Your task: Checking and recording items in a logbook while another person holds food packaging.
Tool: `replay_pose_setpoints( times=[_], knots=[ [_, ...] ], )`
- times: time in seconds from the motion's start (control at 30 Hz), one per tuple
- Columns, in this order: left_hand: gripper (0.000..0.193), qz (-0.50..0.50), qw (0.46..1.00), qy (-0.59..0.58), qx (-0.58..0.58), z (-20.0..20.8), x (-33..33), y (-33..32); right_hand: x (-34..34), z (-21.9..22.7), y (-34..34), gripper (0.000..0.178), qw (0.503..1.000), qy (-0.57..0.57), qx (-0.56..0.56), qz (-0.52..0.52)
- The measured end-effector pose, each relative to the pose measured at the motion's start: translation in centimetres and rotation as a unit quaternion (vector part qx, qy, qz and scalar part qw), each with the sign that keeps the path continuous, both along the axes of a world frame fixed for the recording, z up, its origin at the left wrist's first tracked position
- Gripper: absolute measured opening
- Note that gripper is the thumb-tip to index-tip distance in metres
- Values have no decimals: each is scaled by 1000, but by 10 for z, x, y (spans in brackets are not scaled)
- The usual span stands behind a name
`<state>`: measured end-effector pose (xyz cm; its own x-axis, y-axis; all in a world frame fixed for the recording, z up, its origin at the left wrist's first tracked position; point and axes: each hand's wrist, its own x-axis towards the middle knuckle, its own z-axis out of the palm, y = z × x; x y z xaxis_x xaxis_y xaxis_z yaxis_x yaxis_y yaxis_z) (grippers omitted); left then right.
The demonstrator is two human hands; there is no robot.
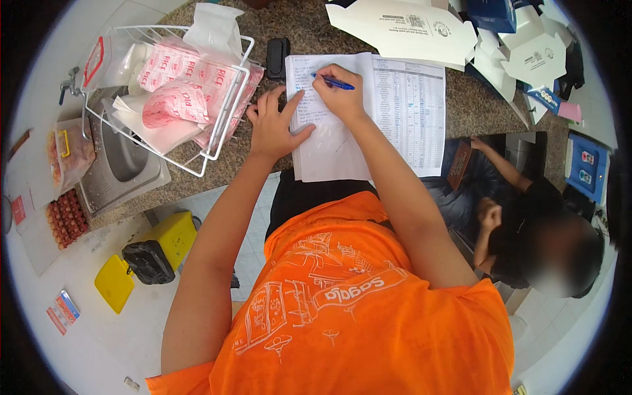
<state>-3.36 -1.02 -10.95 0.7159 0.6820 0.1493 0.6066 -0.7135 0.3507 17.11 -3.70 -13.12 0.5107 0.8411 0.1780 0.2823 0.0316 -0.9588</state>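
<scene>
An open stack of papers [338, 155] lies on the speckled stone counter, its left page lined with handwriting and its right page a printed table. My right hand [341, 93] is closed around a blue pen [340, 83], whose tip is at the handwriting on the left page. Flat at that page's left edge rests my left hand [273, 127], fingers spread, partly on the paper and partly on the counter. Just beyond the left hand sits a small black object [278, 58], its kind unclear.
Left of me a white wire basket [227, 122] holds pink-and-white printed packets, beside a steel sink [125, 155]. Flattened white cartons [411, 29] lie at the back right. A yellow bin [172, 238] stands low left. Another person [507, 243] in black is at the right.
</scene>
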Motion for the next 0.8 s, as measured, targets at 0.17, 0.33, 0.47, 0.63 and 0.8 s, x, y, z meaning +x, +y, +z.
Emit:
replay_pose_setpoints(
  times=[0.17,0.33,0.47,0.63,0.8],
  knots=[
    [82,-7,1000,-3,-2,2,3,2,5,-1,2,10,1000,-11,8,-4],
    [82,0,1000,-3,-3,0,0,1,3,38,-19,10,999,-13,31,-26],
    [84,1,1000,12,-11,3,2,-3,14,82,-87,11,998,-40,-18,-46],
    [87,0,999,22,-32,2,4,-6,25,98,-171,7,996,-67,-49,-21],
    [88,25,998,53,-5,0,12,-6,36,225,-196,22,999,38,14,33]
  ],
)
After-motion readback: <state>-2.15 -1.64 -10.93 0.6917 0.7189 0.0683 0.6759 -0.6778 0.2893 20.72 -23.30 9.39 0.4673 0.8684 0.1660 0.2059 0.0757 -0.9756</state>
